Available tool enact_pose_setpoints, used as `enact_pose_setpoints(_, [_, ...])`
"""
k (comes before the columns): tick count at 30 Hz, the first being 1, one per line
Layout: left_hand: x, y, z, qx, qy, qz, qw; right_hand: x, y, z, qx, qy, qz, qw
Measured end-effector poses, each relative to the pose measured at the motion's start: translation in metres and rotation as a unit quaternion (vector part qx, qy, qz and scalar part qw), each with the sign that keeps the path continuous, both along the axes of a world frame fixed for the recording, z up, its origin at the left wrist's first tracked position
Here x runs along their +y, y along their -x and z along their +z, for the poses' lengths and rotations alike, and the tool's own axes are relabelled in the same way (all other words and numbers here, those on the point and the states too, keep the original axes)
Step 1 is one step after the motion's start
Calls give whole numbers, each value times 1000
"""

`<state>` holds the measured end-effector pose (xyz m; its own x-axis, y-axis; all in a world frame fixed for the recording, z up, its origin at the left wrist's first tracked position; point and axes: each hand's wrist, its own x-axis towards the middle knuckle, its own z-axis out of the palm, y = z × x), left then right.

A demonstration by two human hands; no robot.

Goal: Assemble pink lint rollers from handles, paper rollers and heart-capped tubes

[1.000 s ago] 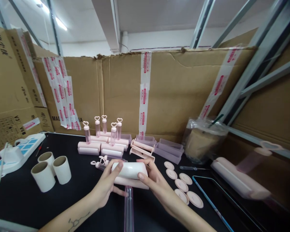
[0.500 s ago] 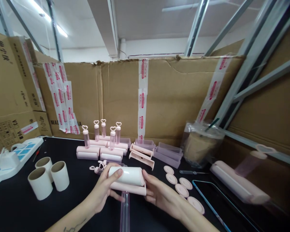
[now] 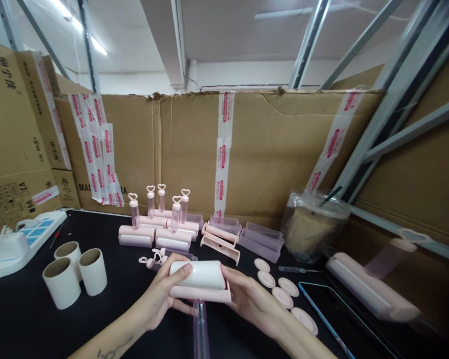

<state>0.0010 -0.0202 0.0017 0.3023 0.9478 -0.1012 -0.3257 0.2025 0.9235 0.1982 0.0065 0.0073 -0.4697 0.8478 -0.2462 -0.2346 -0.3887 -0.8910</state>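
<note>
Between both hands, over the black table, is a lint roller: a white roll lying in a pink holder with a clear handle pointing down toward me. My left hand grips the left end, its thumb on the roll and fingers beneath. At the right end, my right hand closes on the holder's side and the roll's end. Just behind the left hand lie pink heart-topped pieces, partly hidden. Pink round caps lie right of my right hand.
Three bare white rolls stand at left, near a power strip. Assembled rollers, pink holders and clear covers sit at the back. A bagged cup, screwdriver and phone are at right.
The right end of the holder has shifted slightly right and away from the roll's end, with a gap now showing there. Both hands keep their grip; the view has moved slightly.
</note>
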Motion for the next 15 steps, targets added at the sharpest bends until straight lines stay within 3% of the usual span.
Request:
enact_pose_setpoints(5, [0, 1, 2, -8, 2, -16, 1000, 2, 1, 1, 0, -50, 25, 998])
enact_pose_setpoints(15, [-2, 4, 3, -18, 4, -43, 999, -3, -1, 8, 30, -63, 35, 997])
